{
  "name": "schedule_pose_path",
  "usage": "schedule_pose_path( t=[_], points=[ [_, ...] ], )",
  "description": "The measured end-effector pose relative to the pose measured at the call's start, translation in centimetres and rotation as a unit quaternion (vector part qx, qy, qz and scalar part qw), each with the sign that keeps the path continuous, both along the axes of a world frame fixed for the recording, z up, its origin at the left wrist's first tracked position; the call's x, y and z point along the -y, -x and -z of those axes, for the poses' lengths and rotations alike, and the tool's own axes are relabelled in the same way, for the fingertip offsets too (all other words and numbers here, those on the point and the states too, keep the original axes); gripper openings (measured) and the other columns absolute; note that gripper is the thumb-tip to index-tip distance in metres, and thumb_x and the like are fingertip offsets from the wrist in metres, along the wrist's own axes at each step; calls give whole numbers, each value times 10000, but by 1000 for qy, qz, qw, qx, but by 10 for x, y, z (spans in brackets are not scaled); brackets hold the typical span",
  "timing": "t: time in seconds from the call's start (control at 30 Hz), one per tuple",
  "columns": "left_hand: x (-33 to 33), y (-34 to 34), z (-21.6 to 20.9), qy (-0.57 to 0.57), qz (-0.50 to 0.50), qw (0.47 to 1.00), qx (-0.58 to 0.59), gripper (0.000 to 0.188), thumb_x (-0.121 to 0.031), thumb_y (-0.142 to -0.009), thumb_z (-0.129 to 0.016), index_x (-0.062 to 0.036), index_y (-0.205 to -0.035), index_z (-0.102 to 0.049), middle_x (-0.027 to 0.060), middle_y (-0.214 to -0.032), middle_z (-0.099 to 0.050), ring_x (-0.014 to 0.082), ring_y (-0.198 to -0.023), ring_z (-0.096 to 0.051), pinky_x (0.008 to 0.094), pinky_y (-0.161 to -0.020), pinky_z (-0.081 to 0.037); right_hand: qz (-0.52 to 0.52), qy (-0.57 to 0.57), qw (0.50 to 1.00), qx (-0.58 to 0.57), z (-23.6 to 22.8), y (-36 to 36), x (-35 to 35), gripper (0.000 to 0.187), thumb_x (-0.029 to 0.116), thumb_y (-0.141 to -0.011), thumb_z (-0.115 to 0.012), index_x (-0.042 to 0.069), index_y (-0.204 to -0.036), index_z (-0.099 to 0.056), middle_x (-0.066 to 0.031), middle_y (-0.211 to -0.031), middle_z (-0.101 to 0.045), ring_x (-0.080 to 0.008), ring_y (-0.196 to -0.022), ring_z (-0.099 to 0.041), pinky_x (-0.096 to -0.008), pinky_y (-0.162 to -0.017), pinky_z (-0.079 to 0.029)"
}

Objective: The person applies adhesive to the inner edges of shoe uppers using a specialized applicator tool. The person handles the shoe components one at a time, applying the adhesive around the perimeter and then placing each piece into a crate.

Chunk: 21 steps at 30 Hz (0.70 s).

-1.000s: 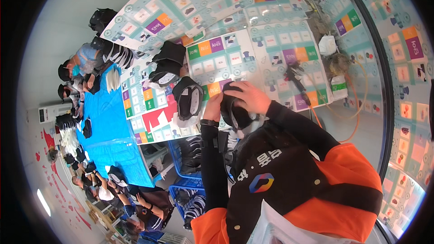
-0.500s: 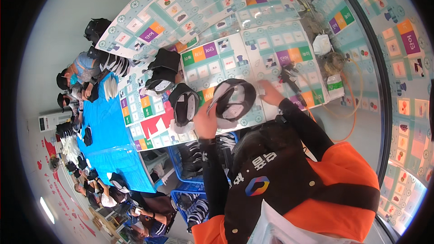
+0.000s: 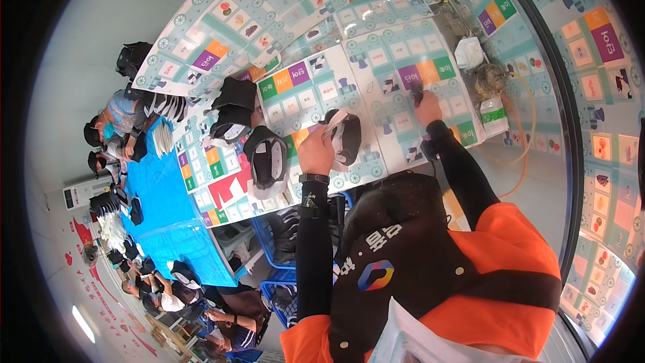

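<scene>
Item: dark cap-shaped piece with pale lining (image 3: pixel 344 136), held up just above the table (image 3: pixel 376 60) by the left hand (image 3: pixel 317 153), fingers closed around its near edge. A second earlier both hands had been on this piece, close in front of the wearer; half a second earlier it had been turned open side up between them. By this moment the right hand (image 3: pixel 424 104) had let go and reached out over the patterned table covering, well apart from the piece, and closed on a small dark tool (image 3: pixel 416 96); how tightly could not be told. Judged from this, the handling had passed from turning the piece to fetching a tool for it.

Adjacent: a second dark cap piece (image 3: pixel 269 161) lying open on the table just left of the held one; further dark pieces (image 3: pixel 232 107) stacked beyond it; a white bundle (image 3: pixel 468 52) and an orange cord (image 3: pixel 521 134) to the far right; other seated people (image 3: pixel 114 128) along the blue-covered table (image 3: pixel 168 222) at left
</scene>
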<state>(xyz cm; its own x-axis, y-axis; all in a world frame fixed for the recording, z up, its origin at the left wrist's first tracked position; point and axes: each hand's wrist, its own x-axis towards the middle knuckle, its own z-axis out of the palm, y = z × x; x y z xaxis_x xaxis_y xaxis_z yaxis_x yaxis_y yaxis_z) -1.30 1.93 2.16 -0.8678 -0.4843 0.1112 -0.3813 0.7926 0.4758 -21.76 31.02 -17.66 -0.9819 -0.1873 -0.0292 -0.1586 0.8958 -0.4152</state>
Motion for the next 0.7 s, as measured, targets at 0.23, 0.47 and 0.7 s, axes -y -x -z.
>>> schedule_pose_path(
  t=[0.23,0.47,0.7],
  points=[
    [-12,5,3,-9,-15,999,27,217,-202,-882,-672,-113,-1062,-752,153,-955,-738,365,-856,-708,451,-764,-569,-157,279,799,510,-115,-83,43,298,65,-760,-642,30,-1052,-688,-59,-857,-709,-172,-721,-688,-320,-505,-523],
    [-11,5,8,-8,-16,1000,25,239,-252,-870,-724,-135,-1077,-745,146,-970,-742,361,-881,-714,450,-767,-567,-228,163,920,274,-124,-105,56,295,170,-831,-575,-5,-1040,-688,-248,-904,-707,-428,-889,-674,-478,-759,-530],
    [-13,1,9,-13,-13,1000,17,254,-219,-854,-715,-127,-1089,-739,143,-975,-740,358,-874,-710,449,-771,-566,-233,158,915,288,-123,-104,52,244,171,-842,-591,4,-1003,-668,-276,-932,-681,-484,-937,-627,-523,-797,-490]
  ],
)
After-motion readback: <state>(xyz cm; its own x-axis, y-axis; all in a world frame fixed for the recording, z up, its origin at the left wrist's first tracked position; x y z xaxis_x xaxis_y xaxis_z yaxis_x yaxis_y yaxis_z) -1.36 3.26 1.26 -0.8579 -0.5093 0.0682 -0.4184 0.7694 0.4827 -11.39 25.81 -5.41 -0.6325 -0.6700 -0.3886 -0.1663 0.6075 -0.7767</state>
